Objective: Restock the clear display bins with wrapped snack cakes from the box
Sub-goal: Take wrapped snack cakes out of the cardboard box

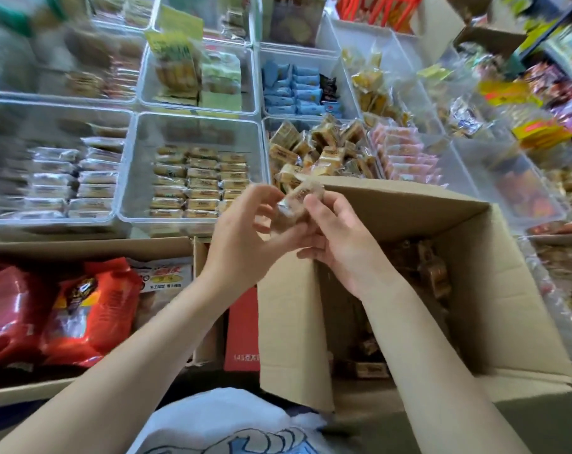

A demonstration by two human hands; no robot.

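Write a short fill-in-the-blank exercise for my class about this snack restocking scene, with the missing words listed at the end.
1. Both hands hold one wrapped snack cake above the open ____ box.
2. The left hand and right hand hold ____ cake together.
3. The bin left of the heaped bin holds cakes laid in neat ____.
4. The packets behind the heaped bin are ____.

Missing words: cardboard; one; rows; blue

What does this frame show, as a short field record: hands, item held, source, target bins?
left hand: pinches one end of the clear-wrapped snack cake
right hand: grips the same cake's other end
position: above the near rim of the open brown cardboard box
box contents: more wrapped cakes low inside
nearest bin: clear plastic bin piled with loose tan cakes
left neighbour: clear bin with neat rows
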